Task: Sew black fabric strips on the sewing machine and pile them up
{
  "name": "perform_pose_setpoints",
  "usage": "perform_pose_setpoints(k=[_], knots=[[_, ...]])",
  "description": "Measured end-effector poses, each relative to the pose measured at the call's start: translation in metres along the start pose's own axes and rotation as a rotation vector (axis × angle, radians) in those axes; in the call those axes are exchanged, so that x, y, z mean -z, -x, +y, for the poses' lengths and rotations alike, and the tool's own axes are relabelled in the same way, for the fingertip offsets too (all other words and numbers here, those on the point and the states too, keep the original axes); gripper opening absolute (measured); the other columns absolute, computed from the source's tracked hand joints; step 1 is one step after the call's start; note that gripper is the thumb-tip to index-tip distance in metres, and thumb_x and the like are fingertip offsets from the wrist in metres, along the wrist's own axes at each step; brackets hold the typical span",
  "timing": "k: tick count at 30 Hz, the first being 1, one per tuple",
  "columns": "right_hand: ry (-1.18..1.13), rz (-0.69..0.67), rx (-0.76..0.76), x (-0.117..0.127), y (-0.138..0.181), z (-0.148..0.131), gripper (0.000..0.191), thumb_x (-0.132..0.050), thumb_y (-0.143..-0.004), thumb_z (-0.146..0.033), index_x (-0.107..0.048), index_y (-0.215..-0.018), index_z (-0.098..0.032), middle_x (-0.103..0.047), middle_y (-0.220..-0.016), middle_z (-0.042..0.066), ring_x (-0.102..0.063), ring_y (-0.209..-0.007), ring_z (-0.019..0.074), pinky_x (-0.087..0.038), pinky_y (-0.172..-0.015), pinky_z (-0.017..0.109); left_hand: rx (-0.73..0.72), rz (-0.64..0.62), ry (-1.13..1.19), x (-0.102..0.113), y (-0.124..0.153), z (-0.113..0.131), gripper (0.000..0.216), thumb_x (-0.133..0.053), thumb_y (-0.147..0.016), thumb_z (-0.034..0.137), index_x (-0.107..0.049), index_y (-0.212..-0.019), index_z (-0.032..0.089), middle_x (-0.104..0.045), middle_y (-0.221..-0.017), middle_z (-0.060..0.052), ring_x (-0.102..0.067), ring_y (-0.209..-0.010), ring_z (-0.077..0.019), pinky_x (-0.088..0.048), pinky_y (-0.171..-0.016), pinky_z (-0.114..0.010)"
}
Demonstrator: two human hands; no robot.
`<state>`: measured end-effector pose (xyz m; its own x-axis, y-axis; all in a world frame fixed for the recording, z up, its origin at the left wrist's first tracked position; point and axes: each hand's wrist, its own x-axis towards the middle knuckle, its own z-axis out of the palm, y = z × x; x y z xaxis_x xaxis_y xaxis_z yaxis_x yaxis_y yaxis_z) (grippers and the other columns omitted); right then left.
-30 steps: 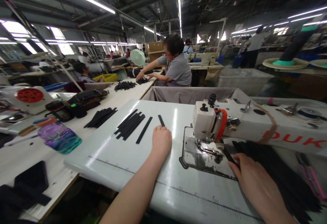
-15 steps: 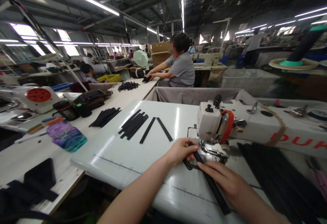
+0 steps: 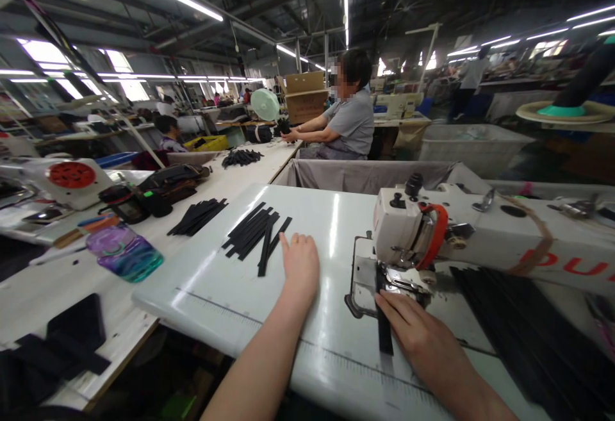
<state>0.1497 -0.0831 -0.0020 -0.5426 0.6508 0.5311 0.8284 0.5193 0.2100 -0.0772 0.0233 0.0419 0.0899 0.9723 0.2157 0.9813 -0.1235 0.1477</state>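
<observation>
One black strip (image 3: 385, 334) lies under the head of one sewing machine (image 3: 390, 219), the right hand's (image 3: 423, 334) fingers laid on it; whether the thumb pinches is hidden. The left hand (image 3: 301, 267), its grip unclear, sits at two overlapping strips (image 3: 266, 251) on the bench (image 3: 211, 280). Beside these lies one bundle (image 3: 250, 232), its strips too overlapped to count.

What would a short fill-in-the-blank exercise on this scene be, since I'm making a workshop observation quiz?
1. The right hand touches a narrow strip coloured ____.
2. In the picture, the sewing machine is to the ____ of the left hand.
3. The nearest co-worker's shirt is coloured ____.
4. The purple-and-teal container is on the picture's ____ side.

Missing words: black; right; grey; left.
</observation>
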Motion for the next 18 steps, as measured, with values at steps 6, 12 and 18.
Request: perform_pose_setpoints(k=[6,12,18], knots=[[0.012,0.006,-0.024,-0.007,0.003,0.001,0.045,-0.037,-0.083,0.001,-0.063,-0.118,-0.01,-0.067,-0.115,0.012,-0.064,-0.105,0.0199,-0.055,-0.087,0.028,-0.663,-0.157,0.535,-0.025,0.021,0.05,0.017,-0.054,-0.092,0.018,-0.07,-0.09,0.015,-0.069,-0.111,-0.008,-0.061,-0.107,-0.0203,-0.048,-0.099,-0.031],[0.011,-0.01,-0.033,-0.011,0.003,0.003,0.043,-0.037,-0.085,-0.002,-0.062,-0.121,-0.01,-0.066,-0.117,0.013,-0.063,-0.107,0.0209,-0.056,-0.087,0.031,-0.752,-0.097,0.544,-0.035,0.023,0.049,0.015,-0.054,-0.091,0.014,-0.068,-0.095,0.014,-0.069,-0.113,-0.008,-0.059,-0.112,-0.0208,-0.045,-0.104,-0.031],[-0.019,0.02,0.012,-0.011,0.002,0.006,0.042,-0.036,-0.087,-0.003,-0.061,-0.121,-0.008,-0.067,-0.117,0.013,-0.063,-0.107,0.0208,-0.056,-0.087,0.032,-0.751,-0.115,0.479,-0.028,0.022,0.053,0.015,-0.053,-0.092,0.015,-0.068,-0.093,0.013,-0.069,-0.11,-0.009,-0.059,-0.11,-0.0208,-0.046,-0.103,-0.031]])
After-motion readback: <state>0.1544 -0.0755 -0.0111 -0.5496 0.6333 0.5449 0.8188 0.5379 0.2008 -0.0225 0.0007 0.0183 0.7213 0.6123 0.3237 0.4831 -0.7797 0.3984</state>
